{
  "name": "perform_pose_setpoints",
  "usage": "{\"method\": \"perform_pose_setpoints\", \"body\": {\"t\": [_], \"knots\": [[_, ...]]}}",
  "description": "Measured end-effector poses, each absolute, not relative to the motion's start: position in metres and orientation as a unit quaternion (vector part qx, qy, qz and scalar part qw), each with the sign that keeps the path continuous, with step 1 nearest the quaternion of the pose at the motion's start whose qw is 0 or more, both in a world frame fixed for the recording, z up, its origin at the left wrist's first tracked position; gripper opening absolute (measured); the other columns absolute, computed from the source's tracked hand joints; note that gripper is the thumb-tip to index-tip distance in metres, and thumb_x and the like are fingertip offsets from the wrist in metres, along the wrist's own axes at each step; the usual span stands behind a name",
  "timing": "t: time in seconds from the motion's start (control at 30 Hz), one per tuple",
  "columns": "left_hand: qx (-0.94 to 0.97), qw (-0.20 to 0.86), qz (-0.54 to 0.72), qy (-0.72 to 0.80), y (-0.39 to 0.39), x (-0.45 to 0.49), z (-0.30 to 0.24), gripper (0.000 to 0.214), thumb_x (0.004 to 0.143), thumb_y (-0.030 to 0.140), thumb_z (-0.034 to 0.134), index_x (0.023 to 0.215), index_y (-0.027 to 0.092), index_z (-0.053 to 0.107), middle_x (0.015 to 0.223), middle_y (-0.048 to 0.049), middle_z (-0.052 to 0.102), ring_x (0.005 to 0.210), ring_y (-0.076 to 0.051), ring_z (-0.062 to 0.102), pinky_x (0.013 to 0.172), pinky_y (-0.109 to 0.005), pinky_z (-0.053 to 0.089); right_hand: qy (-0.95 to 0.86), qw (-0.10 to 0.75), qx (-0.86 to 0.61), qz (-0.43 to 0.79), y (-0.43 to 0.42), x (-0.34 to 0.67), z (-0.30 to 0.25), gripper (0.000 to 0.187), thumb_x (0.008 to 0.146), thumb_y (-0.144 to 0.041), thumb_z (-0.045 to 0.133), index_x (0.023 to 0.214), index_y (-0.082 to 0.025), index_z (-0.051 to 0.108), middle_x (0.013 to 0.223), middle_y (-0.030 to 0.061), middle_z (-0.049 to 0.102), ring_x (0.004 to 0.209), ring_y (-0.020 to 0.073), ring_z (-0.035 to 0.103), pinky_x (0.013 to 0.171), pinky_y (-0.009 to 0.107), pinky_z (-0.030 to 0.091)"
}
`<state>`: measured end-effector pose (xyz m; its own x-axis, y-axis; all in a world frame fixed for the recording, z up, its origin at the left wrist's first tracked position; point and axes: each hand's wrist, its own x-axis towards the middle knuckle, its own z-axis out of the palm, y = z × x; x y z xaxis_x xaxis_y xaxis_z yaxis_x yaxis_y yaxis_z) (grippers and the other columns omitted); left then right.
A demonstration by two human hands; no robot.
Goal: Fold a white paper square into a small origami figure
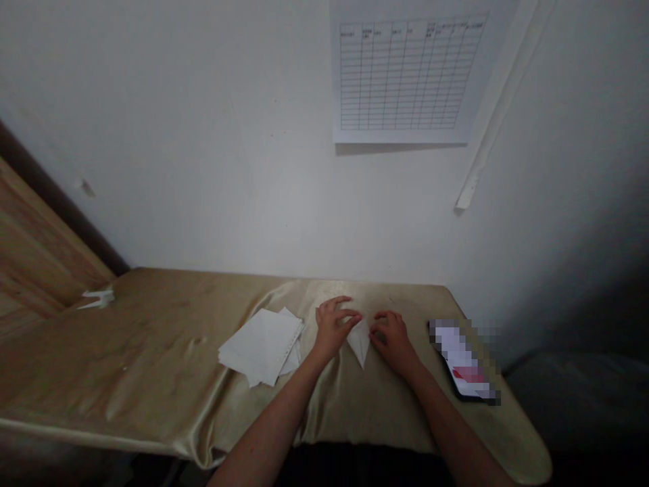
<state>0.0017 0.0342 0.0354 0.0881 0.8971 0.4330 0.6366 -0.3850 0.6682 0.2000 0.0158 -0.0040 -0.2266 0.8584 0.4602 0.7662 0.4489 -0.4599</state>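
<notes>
A small piece of white paper point(360, 345), folded to a kite-like shape with its point toward me, lies on the cloth between my hands. My left hand point(334, 323) pinches its upper left edge between thumb and index finger, while the other fingers stretch out over the cloth. On the opposite side, my right hand point(393, 335) is curled with its thumb and fingertips at the paper's right edge. The top of the fold is partly covered by my fingers. Left of my left hand lies a loose stack of white paper sheets point(263, 346), some with a perforated edge.
A gold satin cloth point(147, 352) with wrinkles covers the table. At the right lies a phone point(464, 362), its screen lit and partly blurred. White paper scraps point(97, 298) sit at the far left by wooden boards point(40, 250). A printed table sheet point(405, 81) hangs on the wall.
</notes>
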Motion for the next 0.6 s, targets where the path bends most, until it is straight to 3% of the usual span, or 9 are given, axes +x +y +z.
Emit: {"method": "perform_pose_setpoints", "body": {"t": [0.17, 0.33, 0.6], "knots": [[0.739, 0.162, 0.370, 0.539, 0.039, -0.007, 0.036, 0.012, 0.084, 0.030, 0.072, 0.092, 0.037, 0.078, 0.130, 0.0007, 0.065, 0.124, -0.027, 0.050, 0.110, -0.055, 0.031, -0.761, 0.351, -0.544, 0.041, 0.018, 0.209, -0.006, 0.010, 0.087, -0.023, 0.058, 0.089, -0.023, 0.068, 0.121, 0.0102, 0.053, 0.117, 0.0271, 0.046, 0.101, 0.048, 0.040], [0.758, 0.181, 0.305, 0.547, 0.040, -0.010, 0.031, 0.021, 0.080, 0.025, 0.075, 0.092, 0.042, 0.077, 0.132, 0.0057, 0.063, 0.126, -0.027, 0.047, 0.114, -0.059, 0.023, -0.754, 0.339, -0.562, 0.021, 0.022, 0.217, -0.007, 0.010, 0.087, -0.021, 0.058, 0.087, -0.023, 0.068, 0.121, 0.0114, 0.055, 0.115, 0.0286, 0.047, 0.098, 0.049, 0.041], [0.767, 0.192, 0.263, 0.553, 0.041, -0.009, 0.024, 0.022, 0.075, 0.025, 0.079, 0.088, 0.043, 0.077, 0.133, 0.0054, 0.063, 0.129, -0.032, 0.044, 0.111, -0.071, 0.010, -0.755, 0.315, -0.574, 0.016, 0.021, 0.216, -0.009, 0.010, 0.086, -0.020, 0.058, 0.087, -0.024, 0.067, 0.120, 0.0102, 0.056, 0.115, 0.0282, 0.048, 0.097, 0.047, 0.041]]}}
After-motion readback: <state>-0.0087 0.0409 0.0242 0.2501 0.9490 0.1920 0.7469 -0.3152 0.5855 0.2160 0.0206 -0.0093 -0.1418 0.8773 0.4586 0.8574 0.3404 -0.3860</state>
